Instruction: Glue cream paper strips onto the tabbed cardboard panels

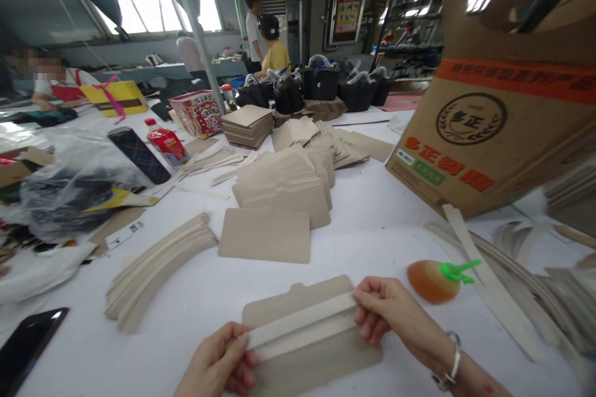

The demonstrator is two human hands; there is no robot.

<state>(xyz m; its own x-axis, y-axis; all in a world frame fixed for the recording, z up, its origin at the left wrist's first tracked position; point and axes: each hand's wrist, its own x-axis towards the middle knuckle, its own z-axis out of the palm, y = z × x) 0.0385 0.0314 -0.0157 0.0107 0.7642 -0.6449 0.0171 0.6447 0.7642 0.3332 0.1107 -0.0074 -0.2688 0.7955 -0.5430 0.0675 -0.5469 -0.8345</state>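
Observation:
My left hand (222, 356) pinches the near-left end of a long pale cardboard strip (300, 317). The strip's far end is gripped between the thumb and fingers of my right hand (379, 310), which has a silver bangle at the wrist. A second pale band shows just below the strip; whether it is a separate piece or a fold I cannot tell. Beneath both hands lies a grey-beige cardboard panel (326, 360) with rounded corners and a small tab on its far edge. Right of my right hand rests a squeeze bottle (433, 281) of amber liquid with a green nozzle.
Fanned cardboard strips (158, 270) lie at left, near a black phone (30, 350). Overlapping cardboard panels (265, 234) spread ahead, with a stack (248, 126) behind. A large carton (465, 118) stands at right beside more strips (493, 285). Black bags (321, 82) and co-workers are farther back.

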